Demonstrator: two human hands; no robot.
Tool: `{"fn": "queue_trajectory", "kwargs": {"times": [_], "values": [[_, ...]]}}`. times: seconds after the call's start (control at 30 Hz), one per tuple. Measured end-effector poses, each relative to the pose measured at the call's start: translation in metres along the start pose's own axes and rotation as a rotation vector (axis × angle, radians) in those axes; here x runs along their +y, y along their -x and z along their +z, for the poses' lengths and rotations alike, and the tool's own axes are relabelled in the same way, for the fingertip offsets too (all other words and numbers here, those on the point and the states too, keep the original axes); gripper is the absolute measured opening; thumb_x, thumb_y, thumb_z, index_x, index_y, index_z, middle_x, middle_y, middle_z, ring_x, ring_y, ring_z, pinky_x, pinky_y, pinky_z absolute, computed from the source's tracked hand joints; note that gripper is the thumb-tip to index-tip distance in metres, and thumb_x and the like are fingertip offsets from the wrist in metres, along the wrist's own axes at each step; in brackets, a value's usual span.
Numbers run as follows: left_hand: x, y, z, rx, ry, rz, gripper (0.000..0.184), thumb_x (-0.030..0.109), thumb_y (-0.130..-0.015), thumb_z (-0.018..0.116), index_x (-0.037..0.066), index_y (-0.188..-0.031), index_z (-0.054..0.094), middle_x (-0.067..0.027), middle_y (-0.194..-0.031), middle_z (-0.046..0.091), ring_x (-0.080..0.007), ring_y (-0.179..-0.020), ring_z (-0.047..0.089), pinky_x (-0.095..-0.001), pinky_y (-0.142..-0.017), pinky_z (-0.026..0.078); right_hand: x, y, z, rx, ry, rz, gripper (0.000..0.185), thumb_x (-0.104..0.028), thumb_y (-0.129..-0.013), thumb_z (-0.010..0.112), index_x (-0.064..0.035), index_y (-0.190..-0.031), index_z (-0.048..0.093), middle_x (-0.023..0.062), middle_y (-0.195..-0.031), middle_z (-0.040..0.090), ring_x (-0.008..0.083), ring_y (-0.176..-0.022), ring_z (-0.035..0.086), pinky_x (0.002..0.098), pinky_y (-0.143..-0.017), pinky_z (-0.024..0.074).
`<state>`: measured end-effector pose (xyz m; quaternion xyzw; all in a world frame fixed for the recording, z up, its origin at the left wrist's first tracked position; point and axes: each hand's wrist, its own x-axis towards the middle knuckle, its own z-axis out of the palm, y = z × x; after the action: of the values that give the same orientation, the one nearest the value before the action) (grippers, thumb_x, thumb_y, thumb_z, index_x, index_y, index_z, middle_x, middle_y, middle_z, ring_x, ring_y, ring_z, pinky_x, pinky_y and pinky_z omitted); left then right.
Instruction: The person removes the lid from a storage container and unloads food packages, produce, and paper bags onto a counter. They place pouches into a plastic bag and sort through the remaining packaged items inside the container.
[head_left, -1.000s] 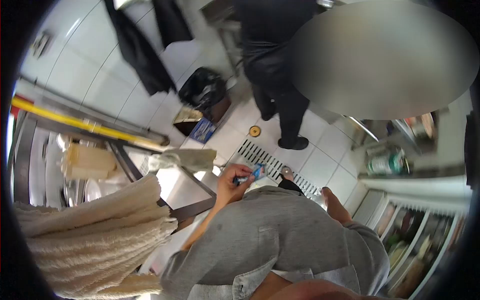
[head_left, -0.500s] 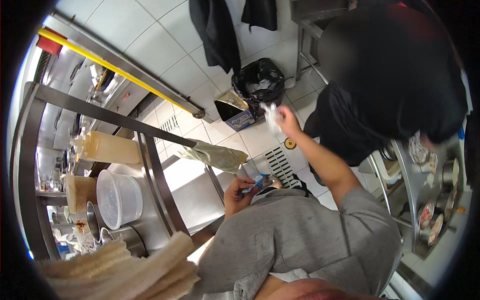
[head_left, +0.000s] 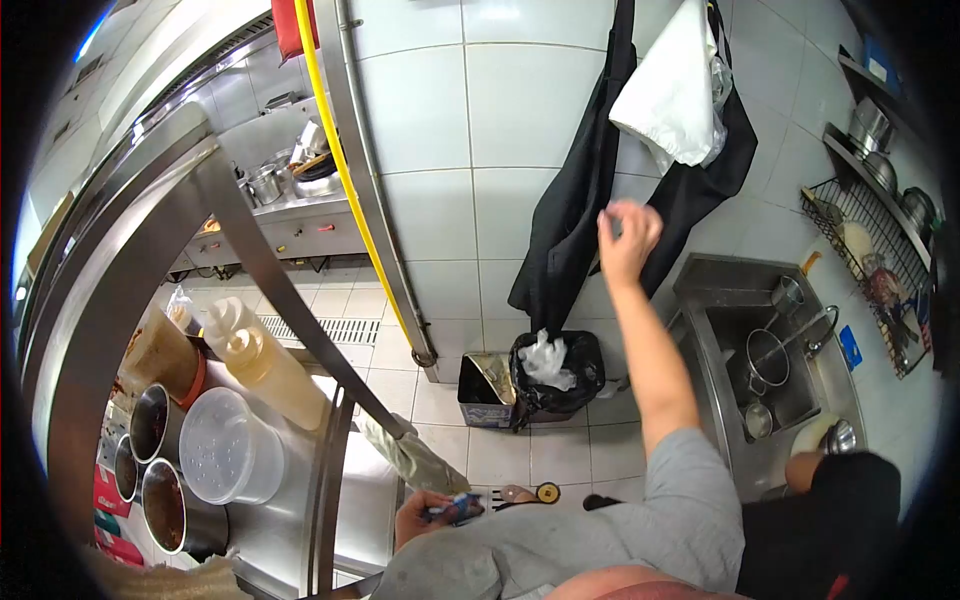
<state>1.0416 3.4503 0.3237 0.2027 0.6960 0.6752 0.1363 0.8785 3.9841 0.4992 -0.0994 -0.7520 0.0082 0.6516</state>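
Note:
My left hand (head_left: 416, 517), low in the view, is closed around a small blue packet (head_left: 460, 509) beside the front of my grey shirt. My right hand (head_left: 628, 238) is raised in front of the hanging black cloth (head_left: 570, 235), its fingers loosely curled and nothing visible between them. Above it hangs a white plastic bag (head_left: 672, 95), apart from the fingers. Below, a crumpled white plastic piece (head_left: 546, 360) lies in the black-lined bin (head_left: 585, 392).
A metal shelf (head_left: 285, 520) at left carries squeeze bottles (head_left: 262, 365), a clear tub (head_left: 230, 447) and metal pots (head_left: 180, 510). The box (head_left: 484, 412) stands beside the bin. At right are a sink (head_left: 715, 340) and a person in black (head_left: 825, 525).
My right hand has moved up from near the bin and let go of the white plastic. My left hand still holds the blue packet. The view has turned towards the wall and sink.

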Motion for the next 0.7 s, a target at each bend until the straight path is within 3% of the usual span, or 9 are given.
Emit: {"fn": "queue_trajectory", "kwargs": {"times": [0.1,0.2,0.27,0.3,0.37,0.57,0.7], "values": [[0.020,-0.037,0.017,0.114,-0.026,-0.058,0.022,-0.005,-0.079,0.080,0.004,-0.089,0.062,-0.0098,-0.096,0.071,-0.0161,-0.092,0.066,-0.0303,-0.085,0.052,0.010,-0.119,-0.002,0.289,0.225,0.022,0.033,-0.021,-0.079,0.079,-0.0134,-0.108,0.067,0.0037,-0.112,0.064,0.0312,-0.125,0.045,0.0483,-0.104,0.0369],[0.030,-0.061,0.035,0.204,0.027,-0.050,0.020,-0.008,-0.079,0.077,0.000,-0.091,0.063,-0.0112,-0.099,0.070,-0.0166,-0.092,0.065,-0.0298,-0.088,0.050,0.047,-0.158,-0.009,0.189,0.396,-0.051,0.026,-0.014,-0.079,0.076,-0.0120,-0.104,0.069,0.0029,-0.104,0.066,0.0295,-0.117,0.053,0.0448,-0.100,0.0427],[0.024,-0.071,0.040,0.194,0.034,0.004,0.020,-0.008,-0.079,0.076,0.000,-0.092,0.063,-0.0110,-0.098,0.070,-0.0163,-0.092,0.065,-0.0292,-0.087,0.050,0.090,-0.165,-0.006,-0.004,0.225,-0.249,0.032,-0.004,-0.079,0.071,-0.0110,-0.110,0.069,0.0051,-0.106,0.066,0.0282,-0.108,0.061,0.0399,-0.094,0.0494],[0.019,-0.077,0.045,0.183,0.052,0.060,0.020,-0.009,-0.079,0.076,0.000,-0.092,0.062,-0.0109,-0.098,0.070,-0.0159,-0.091,0.065,-0.0286,-0.087,0.051,0.082,-0.168,-0.020,0.007,0.201,-0.282,0.035,0.003,-0.080,0.065,-0.0094,-0.112,0.068,0.0076,-0.106,0.067,0.0275,-0.099,0.065,0.0369,-0.088,0.0535],[0.018,-0.083,0.055,0.187,0.068,0.030,0.020,-0.009,-0.080,0.076,0.001,-0.091,0.062,-0.0110,-0.098,0.070,-0.0155,-0.092,0.065,-0.0286,-0.086,0.051,0.079,-0.170,-0.038,-0.051,0.154,-0.292,0.033,0.003,-0.080,0.064,-0.0085,-0.110,0.069,0.0078,-0.107,0.066,0.0279,-0.102,0.064,0.0378,-0.089,0.0535],[0.021,-0.105,0.077,0.210,0.008,-0.083,0.019,-0.009,-0.081,0.075,0.001,-0.090,0.061,-0.0112,-0.099,0.070,-0.0140,-0.092,0.064,-0.0280,-0.087,0.051,0.060,-0.191,-0.081,-0.090,0.038,-0.303,0.016,0.001,-0.080,0.069,-0.0059,-0.094,0.070,0.0087,-0.084,0.067,0.0268,-0.080,0.067,0.0385,-0.072,0.0530],[0.009,-0.112,0.088,0.197,0.039,-0.019,0.020,-0.010,-0.081,0.075,0.000,-0.090,0.060,-0.0098,-0.096,0.070,-0.0142,-0.092,0.065,-0.0275,-0.085,0.051,0.069,-0.207,-0.095,-0.164,-0.106,-0.091,0.014,-0.005,-0.076,0.078,-0.0026,-0.086,0.067,0.0074,-0.079,0.065,0.0216,-0.073,0.064,0.0318,-0.068,0.0509]]}}
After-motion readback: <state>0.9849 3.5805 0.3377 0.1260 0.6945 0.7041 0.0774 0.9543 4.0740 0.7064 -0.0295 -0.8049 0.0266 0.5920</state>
